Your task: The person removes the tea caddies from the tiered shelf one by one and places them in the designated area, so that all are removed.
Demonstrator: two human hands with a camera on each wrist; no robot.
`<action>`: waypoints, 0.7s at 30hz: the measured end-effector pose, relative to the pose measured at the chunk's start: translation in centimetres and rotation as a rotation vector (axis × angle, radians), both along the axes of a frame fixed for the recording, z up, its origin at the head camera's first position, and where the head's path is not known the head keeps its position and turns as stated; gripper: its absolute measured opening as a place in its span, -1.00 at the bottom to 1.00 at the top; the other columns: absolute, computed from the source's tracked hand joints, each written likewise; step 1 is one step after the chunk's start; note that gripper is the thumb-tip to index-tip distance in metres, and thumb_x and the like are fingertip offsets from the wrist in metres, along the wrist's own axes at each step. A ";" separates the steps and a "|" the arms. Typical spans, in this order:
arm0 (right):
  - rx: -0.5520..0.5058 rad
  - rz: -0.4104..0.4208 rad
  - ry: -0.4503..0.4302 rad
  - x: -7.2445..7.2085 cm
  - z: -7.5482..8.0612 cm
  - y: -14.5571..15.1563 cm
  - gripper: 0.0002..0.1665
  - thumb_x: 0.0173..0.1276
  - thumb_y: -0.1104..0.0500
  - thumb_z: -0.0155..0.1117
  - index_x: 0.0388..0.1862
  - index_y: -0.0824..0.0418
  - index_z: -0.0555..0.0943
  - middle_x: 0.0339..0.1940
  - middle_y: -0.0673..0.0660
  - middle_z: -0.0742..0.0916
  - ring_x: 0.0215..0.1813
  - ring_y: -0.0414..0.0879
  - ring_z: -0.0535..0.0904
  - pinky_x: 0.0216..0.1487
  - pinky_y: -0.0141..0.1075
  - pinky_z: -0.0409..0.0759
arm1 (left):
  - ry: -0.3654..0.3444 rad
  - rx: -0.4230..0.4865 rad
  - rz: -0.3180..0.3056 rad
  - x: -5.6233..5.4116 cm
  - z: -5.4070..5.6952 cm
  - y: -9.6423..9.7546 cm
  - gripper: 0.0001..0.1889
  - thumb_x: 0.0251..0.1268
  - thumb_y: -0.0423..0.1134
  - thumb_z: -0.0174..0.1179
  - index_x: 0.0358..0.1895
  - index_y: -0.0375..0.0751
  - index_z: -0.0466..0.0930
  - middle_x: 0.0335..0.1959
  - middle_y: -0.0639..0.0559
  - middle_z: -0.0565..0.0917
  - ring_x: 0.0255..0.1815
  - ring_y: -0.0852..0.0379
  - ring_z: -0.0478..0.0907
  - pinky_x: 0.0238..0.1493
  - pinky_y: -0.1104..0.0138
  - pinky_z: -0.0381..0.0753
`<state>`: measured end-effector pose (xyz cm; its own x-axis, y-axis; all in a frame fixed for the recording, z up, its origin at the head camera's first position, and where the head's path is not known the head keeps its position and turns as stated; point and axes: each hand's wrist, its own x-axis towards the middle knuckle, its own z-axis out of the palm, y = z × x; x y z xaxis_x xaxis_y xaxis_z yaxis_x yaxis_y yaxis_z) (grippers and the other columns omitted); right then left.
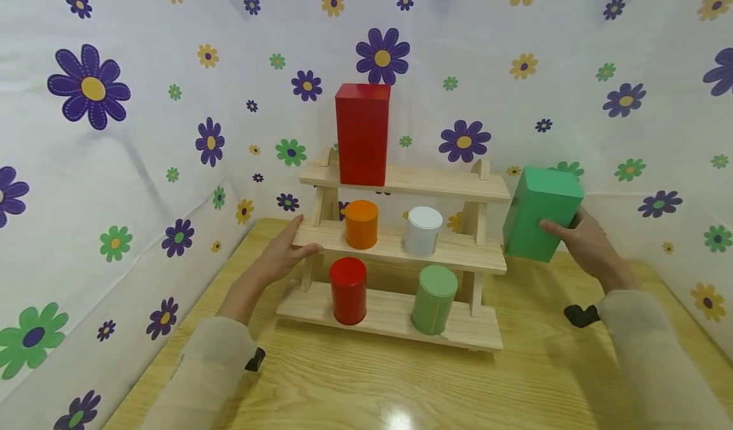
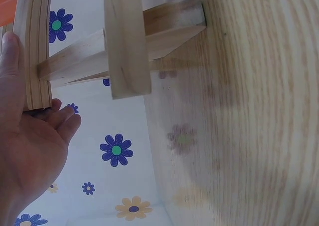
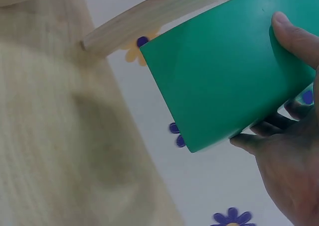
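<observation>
A three-tier wooden shelf [image 1: 395,245] stands on the table. My left hand [image 1: 280,252] grips the left end of its middle board, thumb on top and fingers behind and under, as the left wrist view shows. To the right of the shelf my right hand [image 1: 590,245] holds a green box [image 1: 538,220], thumb on the front face and fingers round the far side. The box is tilted and raised above the table. A tall red box [image 1: 363,137] stands on the top board, left of centre.
On the middle board stand an orange can [image 1: 361,225] and a white can [image 1: 423,231]. The bottom board bears a red can [image 1: 349,291] and a light green can [image 1: 434,299]. Flower-patterned cloth [image 1: 229,131] hangs behind and beside the wooden table [image 1: 343,385].
</observation>
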<state>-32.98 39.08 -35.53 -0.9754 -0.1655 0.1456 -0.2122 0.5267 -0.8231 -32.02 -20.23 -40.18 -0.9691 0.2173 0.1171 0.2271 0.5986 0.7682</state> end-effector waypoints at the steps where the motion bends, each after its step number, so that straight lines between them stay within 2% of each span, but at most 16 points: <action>1: -0.008 0.008 -0.006 -0.1 -0.4 -0.1 0.04 0.64 -0.08 0.13 0.73 0.12 -0.29 0.61 0.46 0.17 0.56 0.48 0.11 0.40 0.47 0.18 | 0.002 -0.003 0.001 0.0 0.0 0.0 0.08 0.45 0.19 0.23 0.68 -0.30 -0.25 0.68 -0.32 -0.05 0.62 -0.32 0.03 0.59 -0.16 0.00; 10: -0.012 0.032 -0.031 -0.3 -3.6 -0.8 0.05 0.63 -0.10 0.14 0.72 0.22 -0.27 0.57 0.49 0.21 0.53 0.50 0.13 0.38 0.49 0.18 | 0.002 -0.006 -0.002 -0.1 -0.1 -0.1 0.08 0.44 0.18 0.26 0.68 -0.30 -0.23 0.68 -0.31 -0.04 0.63 -0.31 0.03 0.59 -0.15 0.00; 16: -0.024 0.028 -0.072 -0.6 -5.6 -0.8 0.12 0.61 -0.12 0.18 0.71 0.23 -0.31 0.61 0.50 0.15 0.56 0.52 0.04 0.41 0.51 0.07 | -0.010 -0.010 0.004 -0.1 -0.1 0.0 0.12 0.40 0.24 0.26 0.69 -0.28 -0.24 0.68 -0.31 -0.04 0.63 -0.32 0.02 0.59 -0.16 0.01; 21: -0.088 0.063 -0.119 -1.0 -7.0 -0.7 0.10 0.62 -0.01 0.19 0.70 0.26 -0.35 0.60 0.51 0.11 0.57 0.51 0.00 0.45 0.48 0.02 | -0.010 -0.009 0.013 0.0 -0.1 -0.1 0.11 0.40 0.23 0.25 0.69 -0.28 -0.23 0.68 -0.29 -0.05 0.64 -0.30 0.01 0.59 -0.16 0.01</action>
